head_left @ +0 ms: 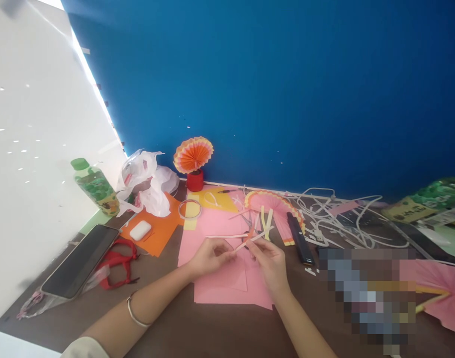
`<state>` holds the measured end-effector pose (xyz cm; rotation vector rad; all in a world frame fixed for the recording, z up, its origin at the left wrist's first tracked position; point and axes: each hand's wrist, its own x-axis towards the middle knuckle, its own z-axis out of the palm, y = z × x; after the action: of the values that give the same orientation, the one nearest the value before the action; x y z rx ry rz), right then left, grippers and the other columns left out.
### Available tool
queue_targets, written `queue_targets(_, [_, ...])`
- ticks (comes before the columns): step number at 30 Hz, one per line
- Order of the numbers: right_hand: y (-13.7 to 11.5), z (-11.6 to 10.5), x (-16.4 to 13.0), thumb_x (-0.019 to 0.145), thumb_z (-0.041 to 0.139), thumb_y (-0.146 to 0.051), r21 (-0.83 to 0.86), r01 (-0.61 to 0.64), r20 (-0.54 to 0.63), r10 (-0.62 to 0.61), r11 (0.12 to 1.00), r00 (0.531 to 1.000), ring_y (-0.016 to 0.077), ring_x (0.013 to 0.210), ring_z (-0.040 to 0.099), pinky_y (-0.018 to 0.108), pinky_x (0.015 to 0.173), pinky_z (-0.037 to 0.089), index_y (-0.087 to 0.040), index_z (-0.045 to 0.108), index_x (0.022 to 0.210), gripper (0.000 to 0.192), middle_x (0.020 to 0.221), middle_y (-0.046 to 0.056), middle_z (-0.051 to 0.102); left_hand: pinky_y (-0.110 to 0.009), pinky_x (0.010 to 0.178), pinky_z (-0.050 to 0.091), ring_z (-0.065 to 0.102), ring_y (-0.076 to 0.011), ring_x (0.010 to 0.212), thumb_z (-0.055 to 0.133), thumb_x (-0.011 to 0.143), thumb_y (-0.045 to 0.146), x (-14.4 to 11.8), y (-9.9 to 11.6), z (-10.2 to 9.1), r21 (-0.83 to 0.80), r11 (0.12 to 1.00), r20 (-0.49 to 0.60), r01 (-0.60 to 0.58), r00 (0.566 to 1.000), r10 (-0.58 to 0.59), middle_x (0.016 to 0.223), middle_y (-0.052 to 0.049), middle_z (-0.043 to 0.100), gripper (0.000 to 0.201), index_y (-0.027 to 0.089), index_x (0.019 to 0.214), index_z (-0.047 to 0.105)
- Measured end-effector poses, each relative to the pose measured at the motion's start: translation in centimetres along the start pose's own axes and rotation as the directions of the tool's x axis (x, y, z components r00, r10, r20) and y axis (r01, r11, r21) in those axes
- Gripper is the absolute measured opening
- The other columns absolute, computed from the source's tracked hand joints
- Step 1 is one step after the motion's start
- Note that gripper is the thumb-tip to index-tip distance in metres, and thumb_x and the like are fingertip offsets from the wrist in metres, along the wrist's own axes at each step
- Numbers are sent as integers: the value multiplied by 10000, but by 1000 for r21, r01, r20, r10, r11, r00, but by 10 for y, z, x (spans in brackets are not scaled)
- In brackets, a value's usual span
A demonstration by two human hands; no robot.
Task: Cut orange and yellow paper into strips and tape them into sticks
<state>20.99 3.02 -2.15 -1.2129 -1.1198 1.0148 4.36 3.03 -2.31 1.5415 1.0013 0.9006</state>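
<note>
Over pink paper sheets (223,293), my left hand (212,256) pinches one end of a thin pale paper strip (242,244). My right hand (269,261) pinches the same strip farther along, its free end slanting up to the right. Just beyond my fingers lie another narrow strip (225,236), several yellowish strips (269,221) and what may be scissors, partly hidden. A pink pleated paper fan (268,206) with an orange and yellow edge rests behind them.
An orange paper rosette (194,155) stands in a red holder (195,181) by the blue partition. Left are a phone (80,261), a red strap (117,263), a white case (140,230) and a bottle (95,186). Right are a black cutter-like tool (300,238) and tangled white cables (346,219).
</note>
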Motion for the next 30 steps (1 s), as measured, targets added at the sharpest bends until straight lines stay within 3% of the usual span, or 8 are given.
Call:
queue_targets(3, [2,1,0,598,715,-352,3,-4,2,4,1000,1000,76,442,413,220,436,359,-164,633,605,205,515,-25,529,-288,704,499,635,-183,760,573,759,381,-1,1,1,-43,999,39,26,999,-24,824,-92,684,280,119,797,665])
queue_targets(8, [4,5,-3,611,698,-372,-37,5,21,-4,999,1000,107,479,484,228,434,393,-169,652,650,212,598,11,601,-339,864,468,604,-211,953,591,755,324,-1,3,3,-167,982,18,-90,995,94,1059,-109,635,333,149,1037,618])
queue_targets(15, [7,9,-6,658,672,-347,-47,35,100,-30,998,995,143,547,550,251,514,446,-173,625,606,187,573,15,602,-296,750,502,641,-189,799,578,755,401,1,7,4,-172,985,40,2,999,5,865,-82,689,296,145,869,672])
queue_targets(23, [10,7,-5,620,700,-339,-22,56,94,-54,998,994,158,605,564,284,585,474,-165,652,676,189,638,30,618,-302,689,503,650,-189,736,588,733,451,1,-4,5,-250,965,106,79,993,-54,811,-96,679,395,125,951,633])
queue_targets(26, [6,6,-4,610,709,-340,11,36,49,-36,999,998,157,610,552,284,567,465,-163,659,745,228,685,40,623,-315,687,507,649,-179,698,593,732,440,1,-4,5,-243,966,105,88,992,-64,793,-93,678,396,120,964,626])
queue_targets(30, [0,3,-2,613,705,-347,-46,55,22,-54,997,998,134,536,500,254,488,412,-178,624,614,187,559,-2,554,-318,690,508,641,-167,663,588,738,434,0,3,5,-206,975,87,78,994,-61,739,-85,673,364,113,902,637])
